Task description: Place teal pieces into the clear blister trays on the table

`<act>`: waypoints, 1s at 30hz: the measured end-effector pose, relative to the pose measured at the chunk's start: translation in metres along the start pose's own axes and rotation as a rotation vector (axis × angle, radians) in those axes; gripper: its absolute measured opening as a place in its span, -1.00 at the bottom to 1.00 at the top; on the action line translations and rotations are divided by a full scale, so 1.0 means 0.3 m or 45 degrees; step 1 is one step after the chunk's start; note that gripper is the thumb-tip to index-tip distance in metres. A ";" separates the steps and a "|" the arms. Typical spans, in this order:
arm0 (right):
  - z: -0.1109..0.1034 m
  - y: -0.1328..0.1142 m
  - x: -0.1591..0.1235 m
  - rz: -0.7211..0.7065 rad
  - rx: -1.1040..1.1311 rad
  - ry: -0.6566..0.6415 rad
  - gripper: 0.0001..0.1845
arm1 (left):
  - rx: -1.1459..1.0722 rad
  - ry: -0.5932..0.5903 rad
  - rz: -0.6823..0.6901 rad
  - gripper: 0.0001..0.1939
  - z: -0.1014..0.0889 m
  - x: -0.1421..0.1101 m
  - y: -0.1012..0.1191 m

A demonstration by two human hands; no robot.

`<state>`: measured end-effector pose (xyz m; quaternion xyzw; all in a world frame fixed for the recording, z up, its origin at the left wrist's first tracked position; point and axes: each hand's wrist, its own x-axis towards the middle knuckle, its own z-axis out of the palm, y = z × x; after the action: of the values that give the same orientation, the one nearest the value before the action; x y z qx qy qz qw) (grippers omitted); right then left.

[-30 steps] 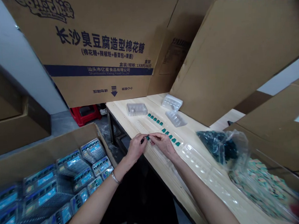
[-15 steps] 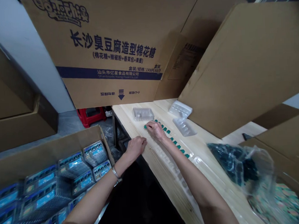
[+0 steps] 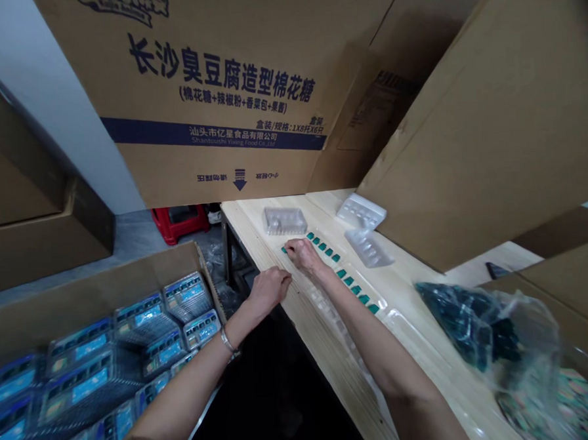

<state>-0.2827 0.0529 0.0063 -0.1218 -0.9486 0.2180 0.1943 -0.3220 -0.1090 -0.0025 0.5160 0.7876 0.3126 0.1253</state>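
Note:
My right hand [image 3: 303, 253] is pinched at a small green piece [image 3: 284, 249] over the wooden table [image 3: 281, 263]. The piece is mostly covered by the fingers, so its kind does not show. Beside that hand, several like green pieces [image 3: 357, 290] lie in a line in clear plastic trays [image 3: 376, 282]. My left hand [image 3: 270, 287], with a silver bracelet [image 3: 227, 340] on its wrist, rests closed at the table's near edge. Its fingers are curled, and whatever may be in them is hidden.
Empty clear trays [image 3: 284, 222] and a white tray [image 3: 361, 211] stand farther back. A plastic bag [image 3: 477, 325] of dark green pieces lies on the right. Large cartons [image 3: 212, 172] wall the back. At left, an open carton [image 3: 198, 264] holds stacked blue packs [image 3: 185, 296].
The camera view has shifted slightly. My right hand stays pinched near the same spot, turned a little, and my left hand has barely moved.

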 end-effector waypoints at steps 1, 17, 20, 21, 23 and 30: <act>-0.005 -0.003 0.002 0.006 -0.003 -0.005 -0.78 | -0.099 0.032 -0.009 -0.75 -0.003 0.002 -0.001; -0.084 -0.365 -0.294 -0.080 0.260 0.019 -0.77 | -2.433 0.236 -0.960 -0.85 -0.013 0.016 0.042; -0.074 -0.382 -0.316 -0.099 0.203 0.064 -0.73 | -2.411 0.287 -0.977 -0.87 -0.005 0.022 0.064; -0.072 -0.380 -0.317 -0.083 0.253 0.087 -0.76 | -2.402 0.294 -0.971 -0.88 -0.005 0.023 0.068; -0.073 -0.369 -0.314 0.049 0.487 0.174 -0.86 | -2.385 0.283 -0.948 -0.89 -0.009 0.019 0.072; -0.135 -0.294 -0.296 0.624 1.284 0.226 -0.66 | -2.153 0.153 -0.525 -0.67 -0.042 -0.077 0.092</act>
<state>-0.1991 -0.0374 0.0526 -0.2484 -0.6513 0.6716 0.2511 -0.2982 -0.1268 0.0216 0.0799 0.3744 0.7902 0.4785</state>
